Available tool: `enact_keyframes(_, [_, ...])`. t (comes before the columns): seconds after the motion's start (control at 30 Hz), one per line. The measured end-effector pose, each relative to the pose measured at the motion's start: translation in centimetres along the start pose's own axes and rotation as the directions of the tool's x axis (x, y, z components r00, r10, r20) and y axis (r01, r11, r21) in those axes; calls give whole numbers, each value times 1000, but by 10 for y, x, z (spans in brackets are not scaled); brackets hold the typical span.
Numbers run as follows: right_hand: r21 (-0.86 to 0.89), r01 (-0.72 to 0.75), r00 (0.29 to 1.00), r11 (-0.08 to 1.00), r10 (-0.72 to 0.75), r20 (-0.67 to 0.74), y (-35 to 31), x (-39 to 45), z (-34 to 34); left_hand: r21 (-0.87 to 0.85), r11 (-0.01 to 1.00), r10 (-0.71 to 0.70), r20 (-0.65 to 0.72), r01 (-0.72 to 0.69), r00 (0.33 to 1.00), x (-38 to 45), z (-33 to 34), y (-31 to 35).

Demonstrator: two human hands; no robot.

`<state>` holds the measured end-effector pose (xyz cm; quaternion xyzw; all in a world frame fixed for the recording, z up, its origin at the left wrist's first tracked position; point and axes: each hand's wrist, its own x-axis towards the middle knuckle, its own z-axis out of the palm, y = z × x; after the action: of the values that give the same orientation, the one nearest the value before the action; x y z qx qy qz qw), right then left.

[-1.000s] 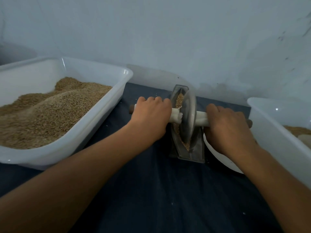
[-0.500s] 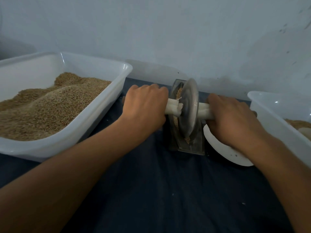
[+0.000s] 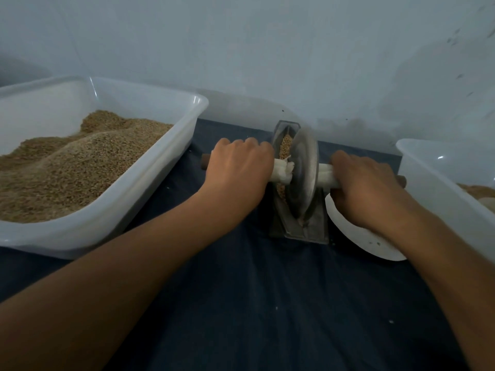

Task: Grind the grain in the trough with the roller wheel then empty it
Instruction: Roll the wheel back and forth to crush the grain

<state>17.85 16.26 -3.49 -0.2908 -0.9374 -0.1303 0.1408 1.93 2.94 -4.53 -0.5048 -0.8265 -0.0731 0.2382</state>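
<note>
A narrow metal trough [image 3: 288, 223] stands on the dark cloth at the middle, with tan grain [image 3: 286, 145] in it. A grey metal roller wheel [image 3: 304, 178] sits upright in the trough on a wooden axle wrapped in white cloth [image 3: 281, 172]. My left hand [image 3: 238, 172] grips the axle left of the wheel. My right hand [image 3: 367, 188] grips it on the right. The axle's brown ends [image 3: 205, 162] stick out past both fists.
A large white tub [image 3: 134, 199] heaped with grain stands at the left. A second white tub [image 3: 442, 188] with some grain is at the right edge. A white dish [image 3: 359, 236] lies under my right wrist. A pale wall rises close behind.
The wheel rolled from mid-trough toward the far end and has come back a little toward me. Both hands keep their grip on the axle.
</note>
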Motion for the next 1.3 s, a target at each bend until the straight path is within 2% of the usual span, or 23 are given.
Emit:
enact_keyframes(0.17, [51, -47, 998, 998, 45, 31, 4, 10, 12, 33, 999, 21, -11, -20, 1000, 19, 8, 2])
enact_keyframes(0.47, [27, -7, 990, 1000, 3, 144, 12, 57, 18, 37, 999, -18, 71, 15, 997, 48, 30, -6])
enact_keyframes(0.63, [121, -18, 985, 992, -3, 172, 20, 75, 24, 89, 996, -19, 88, 11, 996, 73, 40, -7])
enact_keyframes(0.77, [122, -23, 979, 992, -3, 203, 26, 94, 29, 111, 994, -12, 71, 4, 997, 85, 48, -7])
enact_keyframes(1.1, [142, -81, 988, 987, 61, 141, 29, 97, 39, 149, 989, 14, 27, -18, 1000, 96, 43, -5])
enact_keyframes(1.3, [20, -50, 999, 999, 50, 14, 22, 82, 43, 58, 998, 19, 57, -23, 998, 78, 38, -11])
